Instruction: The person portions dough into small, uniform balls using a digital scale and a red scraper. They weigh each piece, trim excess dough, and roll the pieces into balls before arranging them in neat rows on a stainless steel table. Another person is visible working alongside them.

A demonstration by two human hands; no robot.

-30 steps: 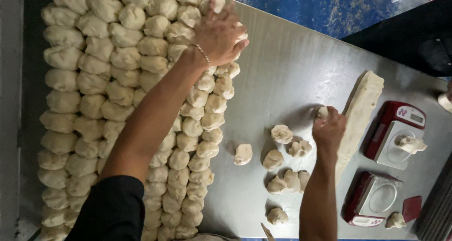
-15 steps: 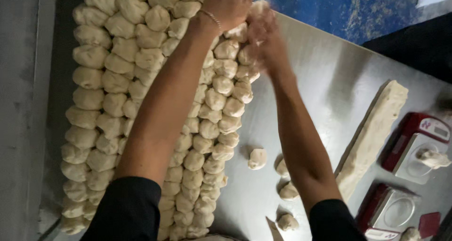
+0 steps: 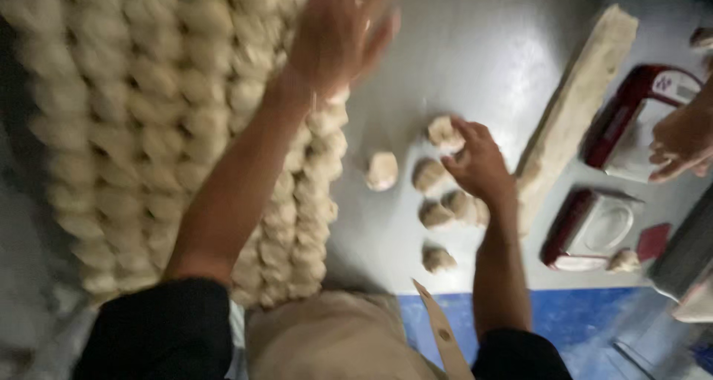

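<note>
Commercial bakery prep area, not a home kitchen. I'm at a grey stainless-steel table [image 3: 475,61]. Evidence: a big block of pale, small dough balls packed in tight rows [image 3: 148,128] covers the table's left half, far more than household volume. To the right lies a long pale log of uncut dough [image 3: 575,109], with a few loose cut dough pieces [image 3: 438,194] beside it. Two red-and-white digital portioning scales [image 3: 594,231] stand at the right edge. Blue floor [image 3: 572,320] below. Someone else's hand [image 3: 679,139] works at the farther scale.
</note>
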